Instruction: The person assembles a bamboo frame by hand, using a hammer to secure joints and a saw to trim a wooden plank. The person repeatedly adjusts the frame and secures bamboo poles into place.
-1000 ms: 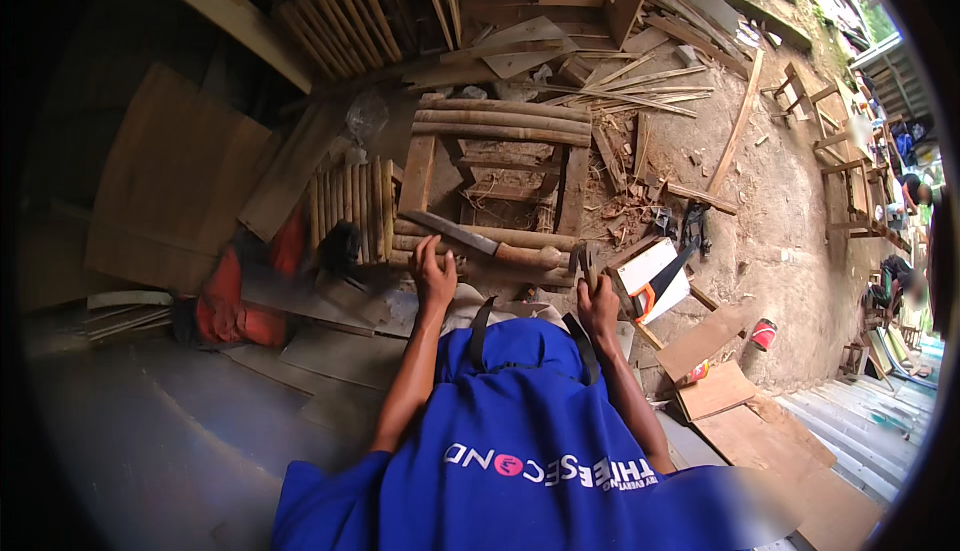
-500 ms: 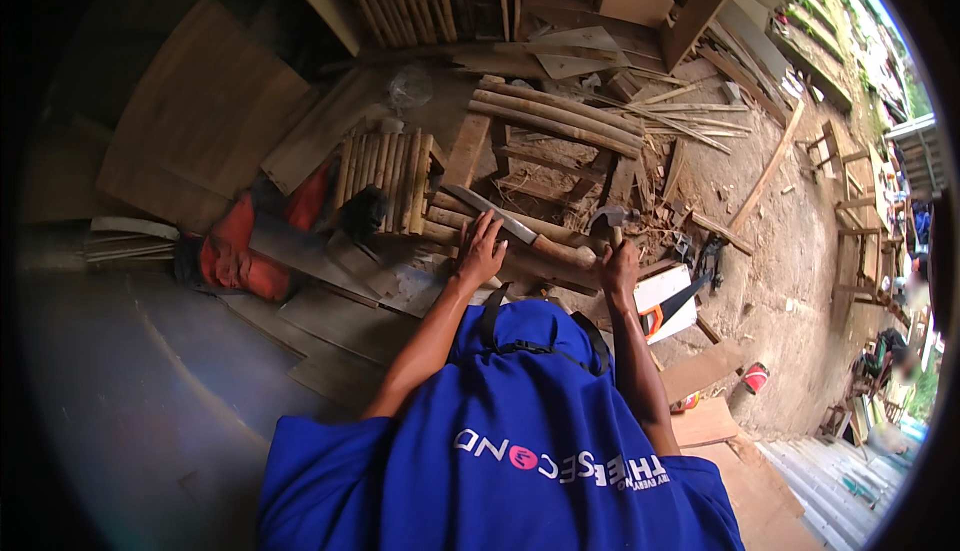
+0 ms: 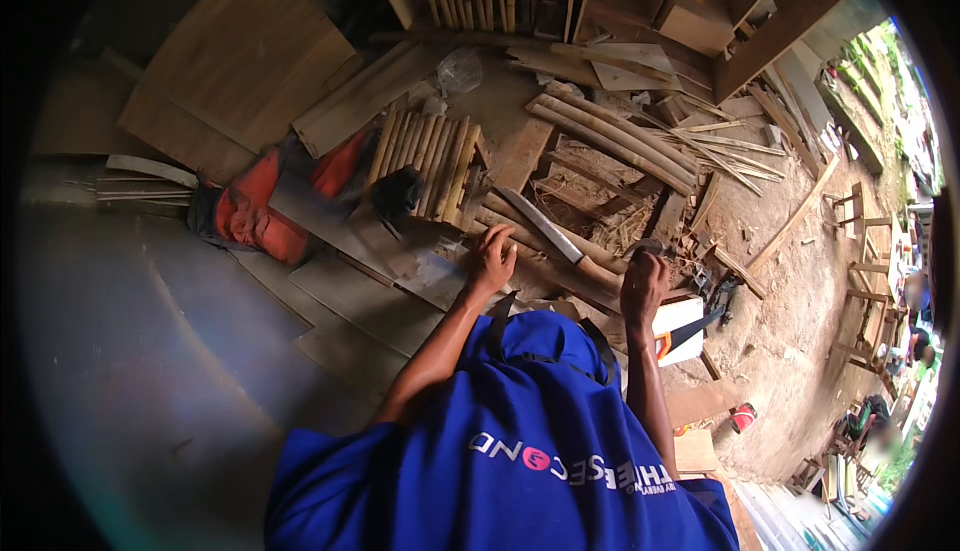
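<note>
My right hand (image 3: pixel 645 289) is closed round a hammer, gripped high so that its dark head (image 3: pixel 650 247) shows just above the fingers. To the left lies a long knife (image 3: pixel 545 229), its broad pale blade pointing away and its wooden handle toward my right hand, on the bamboo poles (image 3: pixel 520 216) of a low bench. My left hand (image 3: pixel 491 263) rests at the near left end of these poles, fingers bent but apart, off the blade. Its fingertips are partly hidden, and I see nothing held in it.
A bamboo-slatted stool (image 3: pixel 420 161) stands left of the bench, beside red-and-dark cloth (image 3: pixel 262 221). A handsaw (image 3: pixel 690 331) lies right of my right hand. Thin wood strips (image 3: pixel 735 151) litter the ground beyond. A plywood sheet (image 3: pixel 235 61) leans at the far left.
My left hand has lifted off the knife blade and moved to the pole end beside it. The hammer's head now sits close against my right fist. The whole view has shifted.
</note>
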### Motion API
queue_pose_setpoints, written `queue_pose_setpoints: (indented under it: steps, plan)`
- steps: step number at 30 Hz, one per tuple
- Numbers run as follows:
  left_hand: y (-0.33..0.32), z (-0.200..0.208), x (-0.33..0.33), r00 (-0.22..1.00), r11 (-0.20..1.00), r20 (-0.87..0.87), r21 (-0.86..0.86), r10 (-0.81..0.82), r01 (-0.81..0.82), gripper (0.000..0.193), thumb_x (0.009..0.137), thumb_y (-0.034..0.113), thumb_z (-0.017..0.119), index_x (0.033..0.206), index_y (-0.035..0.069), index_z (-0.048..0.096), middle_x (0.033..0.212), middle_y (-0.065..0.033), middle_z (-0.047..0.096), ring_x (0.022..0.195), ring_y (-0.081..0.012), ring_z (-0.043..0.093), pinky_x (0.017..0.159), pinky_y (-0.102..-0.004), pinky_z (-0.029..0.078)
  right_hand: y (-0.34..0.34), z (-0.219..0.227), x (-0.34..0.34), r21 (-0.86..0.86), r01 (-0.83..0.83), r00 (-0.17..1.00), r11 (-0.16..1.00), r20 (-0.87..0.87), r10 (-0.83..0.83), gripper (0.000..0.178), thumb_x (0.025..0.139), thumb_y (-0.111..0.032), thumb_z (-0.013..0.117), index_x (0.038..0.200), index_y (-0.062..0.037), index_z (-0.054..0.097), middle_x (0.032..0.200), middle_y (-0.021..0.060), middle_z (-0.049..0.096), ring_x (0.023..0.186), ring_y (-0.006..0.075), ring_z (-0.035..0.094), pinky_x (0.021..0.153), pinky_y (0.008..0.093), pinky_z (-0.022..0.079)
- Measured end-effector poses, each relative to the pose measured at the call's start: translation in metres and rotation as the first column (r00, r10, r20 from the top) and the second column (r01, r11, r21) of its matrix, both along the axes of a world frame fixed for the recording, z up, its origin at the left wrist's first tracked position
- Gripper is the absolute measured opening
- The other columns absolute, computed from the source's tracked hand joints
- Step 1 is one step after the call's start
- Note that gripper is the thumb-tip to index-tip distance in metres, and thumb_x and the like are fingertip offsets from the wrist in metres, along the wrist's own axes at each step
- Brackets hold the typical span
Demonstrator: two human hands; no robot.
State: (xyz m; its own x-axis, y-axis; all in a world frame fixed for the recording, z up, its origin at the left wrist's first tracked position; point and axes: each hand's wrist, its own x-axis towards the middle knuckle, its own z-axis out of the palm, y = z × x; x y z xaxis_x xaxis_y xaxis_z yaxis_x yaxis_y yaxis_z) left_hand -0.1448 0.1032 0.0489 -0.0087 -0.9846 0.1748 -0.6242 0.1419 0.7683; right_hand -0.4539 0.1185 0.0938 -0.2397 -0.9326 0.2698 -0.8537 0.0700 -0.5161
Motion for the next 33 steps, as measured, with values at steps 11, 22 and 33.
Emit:
queue_pose_setpoints:
  steps: [11, 22, 33]
  plan:
    - [-0.032, -0.033, 0.091, 0.953, 0.972, -0.191, 0.070, 0.235, -0.225, 0.022, 0.091, 0.012, 0.058, 0.110, 0.002, 0.061, 0.108, -0.0180, 0.064, 0.101, -0.0351, 0.061, 0.087, -0.0417, 0.048, -0.049, 0.010, 0.128, 0.042, -0.264, 0.962, 0.964, 0.083, 0.260, 0.023, 0.088, -0.012, 0.065, 0.109, -0.0055, 0.061, 0.108, 0.0172, 0.059, 0.104, 0.0367, 0.056, 0.091, 0.0446, 0.043]
    - [-0.044, -0.115, 0.263, 0.922, 0.839, -0.002, 0.414, 0.388, -0.353, 0.021, 0.088, 0.018, 0.066, 0.102, 0.004, 0.065, 0.095, -0.0151, 0.069, 0.092, -0.0342, 0.066, 0.079, -0.0417, 0.052, -0.130, -0.003, 0.355, 0.147, -0.597, 0.786, 0.789, 0.305, 0.538, 0.024, 0.083, -0.008, 0.068, 0.106, -0.0047, 0.061, 0.102, 0.0161, 0.060, 0.095, 0.0379, 0.059, 0.082, 0.0448, 0.047]
    - [-0.089, -0.266, 0.349, 0.814, 0.767, 0.581, 0.517, 0.011, -0.379, 0.058, 0.084, 0.027, 0.070, 0.137, 0.018, 0.050, 0.154, -0.0178, 0.026, 0.137, -0.0389, 0.036, 0.100, -0.0588, 0.040, -0.176, -0.281, 0.541, 0.334, -0.757, 0.635, 0.561, 0.579, 0.511, 0.032, 0.087, -0.004, 0.055, 0.118, -0.0029, 0.059, 0.105, 0.0203, 0.066, 0.093, 0.0394, 0.066, 0.082, 0.0429, 0.054]
